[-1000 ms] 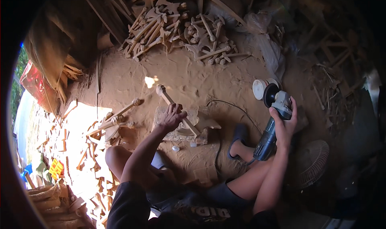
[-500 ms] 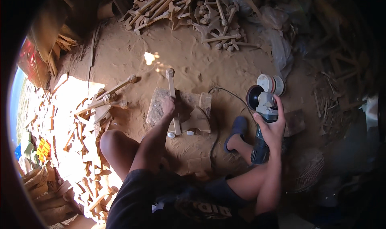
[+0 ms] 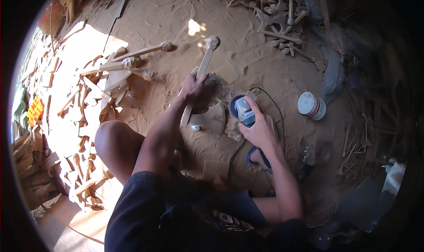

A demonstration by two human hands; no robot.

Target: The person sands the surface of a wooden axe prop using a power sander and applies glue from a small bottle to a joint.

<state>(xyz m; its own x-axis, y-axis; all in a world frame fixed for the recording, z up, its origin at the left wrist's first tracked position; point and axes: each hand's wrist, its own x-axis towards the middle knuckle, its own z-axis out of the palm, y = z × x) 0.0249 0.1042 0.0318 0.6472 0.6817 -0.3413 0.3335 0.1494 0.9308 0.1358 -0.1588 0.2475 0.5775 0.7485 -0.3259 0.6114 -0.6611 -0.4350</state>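
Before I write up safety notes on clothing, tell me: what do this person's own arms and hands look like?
The left hand and the right hand are both ungloved, and no watch or band shows. Dark, plain-looking short sleeves leave the forearms bare. Whether any ring is worn cannot be made out.

The long, knob-ended wooden piece (image 3: pixel 204 65) is pale tan; the cylindrical tub (image 3: pixel 307 103), white with a reddish band.
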